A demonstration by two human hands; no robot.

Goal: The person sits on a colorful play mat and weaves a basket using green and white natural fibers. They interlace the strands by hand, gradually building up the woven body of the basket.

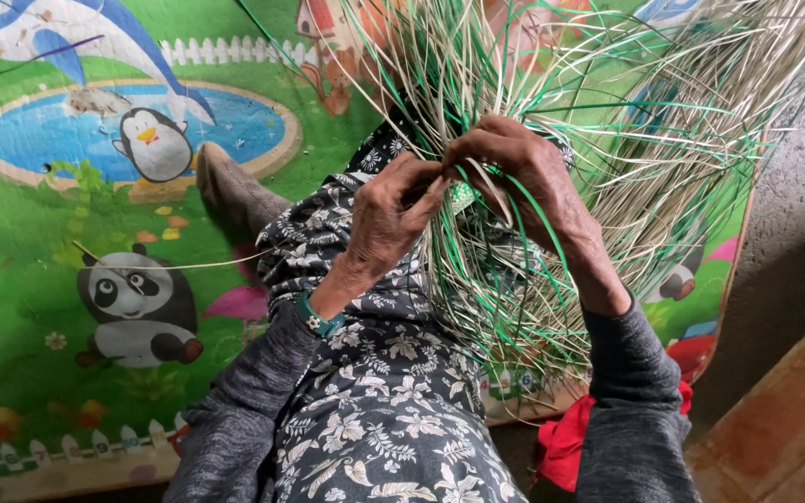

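Head view, only one. Person sits on a play mat (pixel 67 307) on the floor, legs out, patterned skirt (pixel 375 410) over the lap.

Left hand (pixel 388 219): grip closed, pinching strands (pixel 477 270) at the point where they converge, just left of a small green-and-white woven patch (pixel 461 194). Looks like it's pinning the crossing so it doesn't slip.

Right hand (pixel 514 172): fingers curled together round a few strands just right of the patch, knuckles up. Some green strands run over the back of the hand and wrist. Judging by the pose, it's working single strands while the left one anchors.

Hands nearly touching, both right at the patch, held above the lap close to the body. Probably for tension control and a clear look at the weave.

Strands: pale straw-coloured plus bright green, long and thin. They fan up and right from the patch, loose ends also hang down over the skirt. The spread keeps them separate and pickable, I'd guess.

Rest: teal wristband (pixel 314 317) on the left wrist, grey sleeves, red cloth (pixel 566 442) at the mat's edge by the right elbow, one stray strand lying across the mat to the left. Bare concrete and a wooden board at far right.
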